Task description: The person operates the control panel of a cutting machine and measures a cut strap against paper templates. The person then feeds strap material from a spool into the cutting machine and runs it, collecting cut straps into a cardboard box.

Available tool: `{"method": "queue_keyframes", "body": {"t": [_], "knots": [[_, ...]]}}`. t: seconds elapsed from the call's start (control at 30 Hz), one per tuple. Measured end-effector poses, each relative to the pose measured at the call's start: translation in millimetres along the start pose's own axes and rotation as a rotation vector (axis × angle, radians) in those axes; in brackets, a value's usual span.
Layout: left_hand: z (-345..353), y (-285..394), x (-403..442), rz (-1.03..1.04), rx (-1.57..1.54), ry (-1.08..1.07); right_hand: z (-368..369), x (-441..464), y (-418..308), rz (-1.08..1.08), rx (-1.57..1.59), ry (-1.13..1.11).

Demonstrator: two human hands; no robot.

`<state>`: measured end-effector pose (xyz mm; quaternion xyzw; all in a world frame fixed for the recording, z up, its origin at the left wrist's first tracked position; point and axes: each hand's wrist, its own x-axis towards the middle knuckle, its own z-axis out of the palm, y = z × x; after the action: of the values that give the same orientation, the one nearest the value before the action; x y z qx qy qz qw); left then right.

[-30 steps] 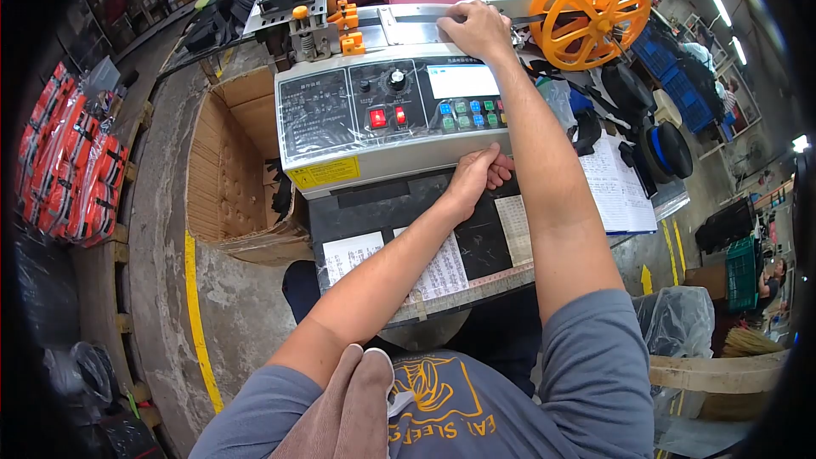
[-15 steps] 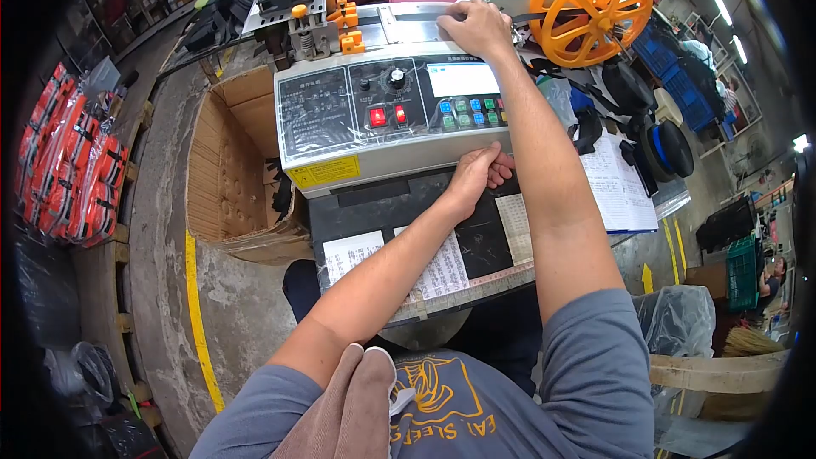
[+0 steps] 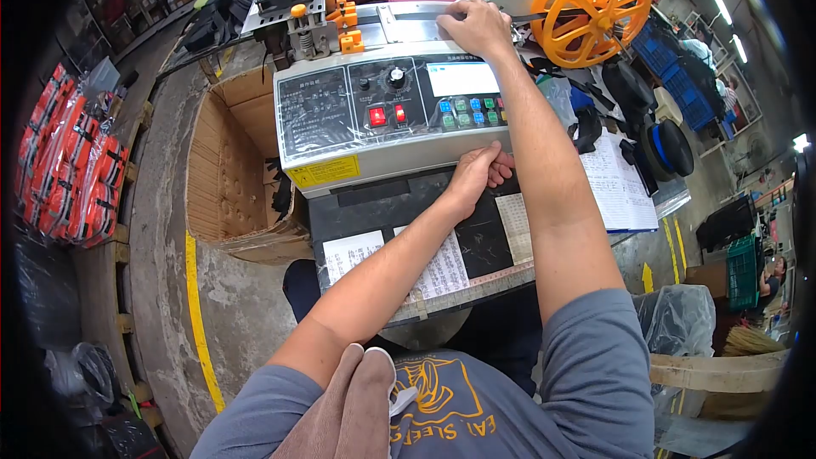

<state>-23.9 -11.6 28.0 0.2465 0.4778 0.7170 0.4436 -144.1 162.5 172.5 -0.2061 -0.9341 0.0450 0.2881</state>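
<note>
A strap-cutting style machine point(image 3: 391, 157) with a control panel stands on the black table in front of me. On top of it, my right hand point(image 3: 478, 27) rests over the metal feed channel point(image 3: 421, 30), fingers bent and closed down toward it. Whatever lies under those fingers is hidden. Against the machine's lower front edge is my left hand point(image 3: 478, 180), its fingers curled in and nothing visible in them. To the right of my right hand stands an orange spoked reel point(image 3: 592, 10). The panel carries a lit screen point(image 3: 462, 80), red switches point(image 3: 377, 116) and several coloured buttons.
An open cardboard box point(image 3: 225, 170) stands left of the machine. Handwritten sheets point(image 3: 353, 252) and a ruler strip point(image 3: 501, 275) lie along the table's front. More papers point(image 3: 616, 183) and black rolls point(image 3: 669, 150) are at the right. Bagged orange goods point(image 3: 72, 157) are piled far left.
</note>
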Motion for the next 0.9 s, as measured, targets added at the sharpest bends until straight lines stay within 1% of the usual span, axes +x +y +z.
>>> {"method": "queue_keyframes", "body": {"t": [0.9], "knots": [[0.0,0.6,-0.4,0.006,0.013,-0.003,-2.5,-0.5,-0.5,-0.007,-0.006,0.007]]}}
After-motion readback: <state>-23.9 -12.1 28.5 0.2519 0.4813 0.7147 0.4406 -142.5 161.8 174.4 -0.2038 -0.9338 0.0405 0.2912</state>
